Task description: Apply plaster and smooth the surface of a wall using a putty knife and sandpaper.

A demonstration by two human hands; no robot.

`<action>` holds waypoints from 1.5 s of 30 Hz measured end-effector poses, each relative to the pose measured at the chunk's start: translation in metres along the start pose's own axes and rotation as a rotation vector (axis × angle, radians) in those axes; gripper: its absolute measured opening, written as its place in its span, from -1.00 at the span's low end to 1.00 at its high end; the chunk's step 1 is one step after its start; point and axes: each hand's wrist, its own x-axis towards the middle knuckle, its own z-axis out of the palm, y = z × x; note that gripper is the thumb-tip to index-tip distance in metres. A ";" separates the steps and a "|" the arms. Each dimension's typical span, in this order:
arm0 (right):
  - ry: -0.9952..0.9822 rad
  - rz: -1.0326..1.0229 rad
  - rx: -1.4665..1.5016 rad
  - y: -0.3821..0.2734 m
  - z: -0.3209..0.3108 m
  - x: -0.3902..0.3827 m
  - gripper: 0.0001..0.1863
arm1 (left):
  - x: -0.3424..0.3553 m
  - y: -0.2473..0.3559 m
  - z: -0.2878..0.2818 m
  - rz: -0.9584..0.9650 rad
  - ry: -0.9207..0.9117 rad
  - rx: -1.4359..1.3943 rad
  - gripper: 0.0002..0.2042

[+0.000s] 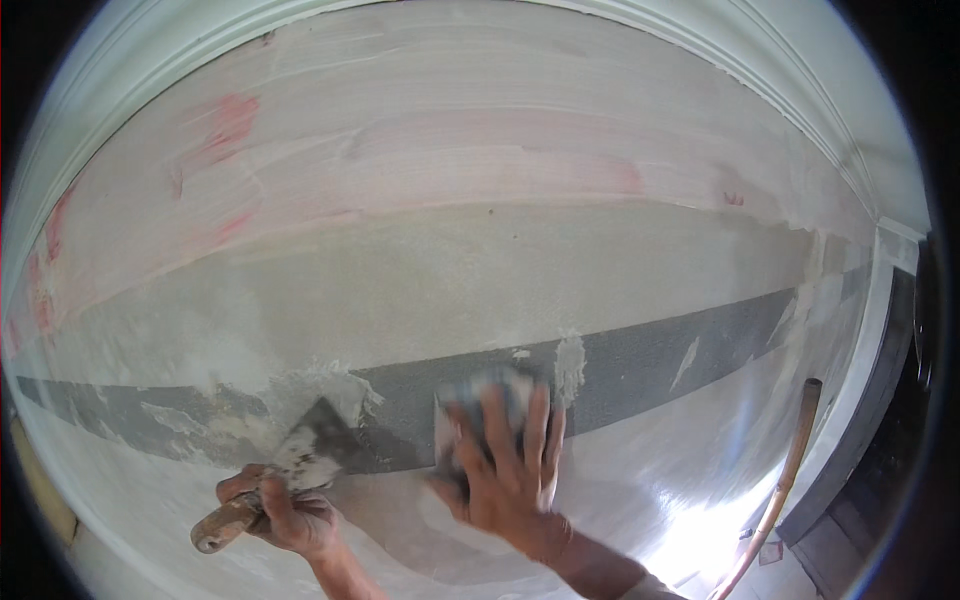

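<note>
My left hand is closed round the wooden handle of a putty knife, whose dirty metal blade rests at or just off the wall beside smeared pale filler. My right hand lies with spread fingers over a blurred pale pad or sheet against the dark grey band across the wall. Its contact with the pad is smeared by motion. Streaks and lumps of filler mark the band.
The wall's upper part is pale with pink smears, below white moulding. At right, a long wooden pole stands near a door frame with a dark opening. Bright glare sits low on the right.
</note>
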 end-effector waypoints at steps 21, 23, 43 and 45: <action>0.019 -0.093 0.005 -0.046 0.008 0.020 -0.31 | 0.022 0.009 -0.034 -0.019 0.089 -0.014 -0.75; -0.032 -0.059 -0.011 -0.052 0.023 -0.029 -0.36 | 0.014 0.005 -0.035 -0.062 -0.022 -0.064 -0.75; 0.086 -0.140 0.041 0.044 0.006 0.023 -0.29 | 0.005 0.030 -0.016 0.023 0.030 0.042 -0.73; 0.078 0.046 0.016 0.068 -0.007 0.032 -0.28 | 0.001 0.027 -0.028 -0.028 -0.074 -0.039 -0.80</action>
